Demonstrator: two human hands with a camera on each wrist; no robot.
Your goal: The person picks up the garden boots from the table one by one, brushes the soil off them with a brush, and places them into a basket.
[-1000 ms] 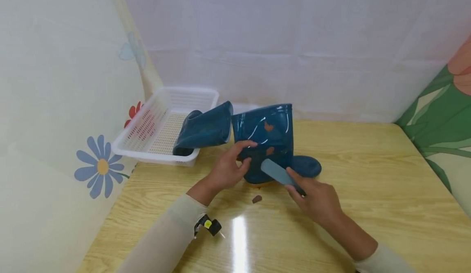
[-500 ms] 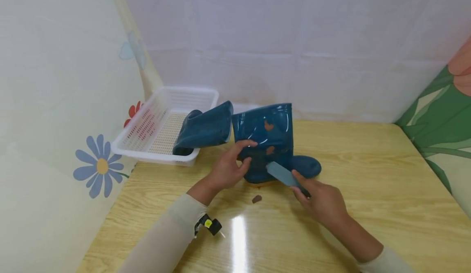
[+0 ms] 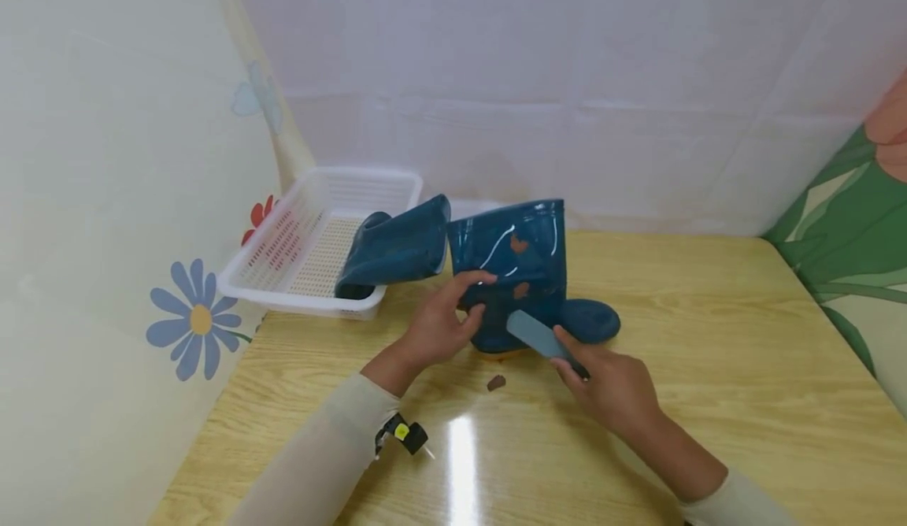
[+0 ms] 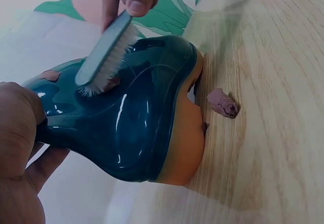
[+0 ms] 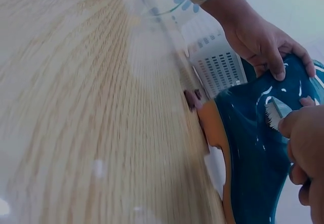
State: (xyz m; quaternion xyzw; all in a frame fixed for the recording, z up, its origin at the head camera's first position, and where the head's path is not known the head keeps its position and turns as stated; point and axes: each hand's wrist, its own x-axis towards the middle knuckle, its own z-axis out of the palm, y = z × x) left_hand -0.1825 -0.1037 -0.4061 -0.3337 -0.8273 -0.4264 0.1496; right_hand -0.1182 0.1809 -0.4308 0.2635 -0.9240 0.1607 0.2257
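A glossy dark-blue rubber boot [image 3: 542, 254] with an orange sole [image 4: 185, 143] stands on the wooden table, toe to the right. My left hand [image 3: 441, 325] grips the boot's shaft from the left, thumb on the near side. In my right hand [image 3: 615, 388] is a scrubbing brush [image 3: 533, 332] with a grey-blue back, pinched by its handle. White bristles [image 4: 120, 51] press on the shaft's lower side, beside a brown smear [image 4: 111, 83] in the left wrist view. Another brown smear [image 3: 520, 244] shows higher up. Parts of my left fingers are hidden behind the boot.
A second blue boot [image 3: 397, 246] lies in a white plastic basket [image 3: 255, 294] at the back left, its shaft jutting over the rim. One brown clump [image 3: 496, 383] lies on the table [image 3: 708, 368] in front of the standing boot. Fabric-covered walls enclose the table.
My right hand moved the brush a little right and down along the boot, then back left and up. My left hand and the boot stay in place.
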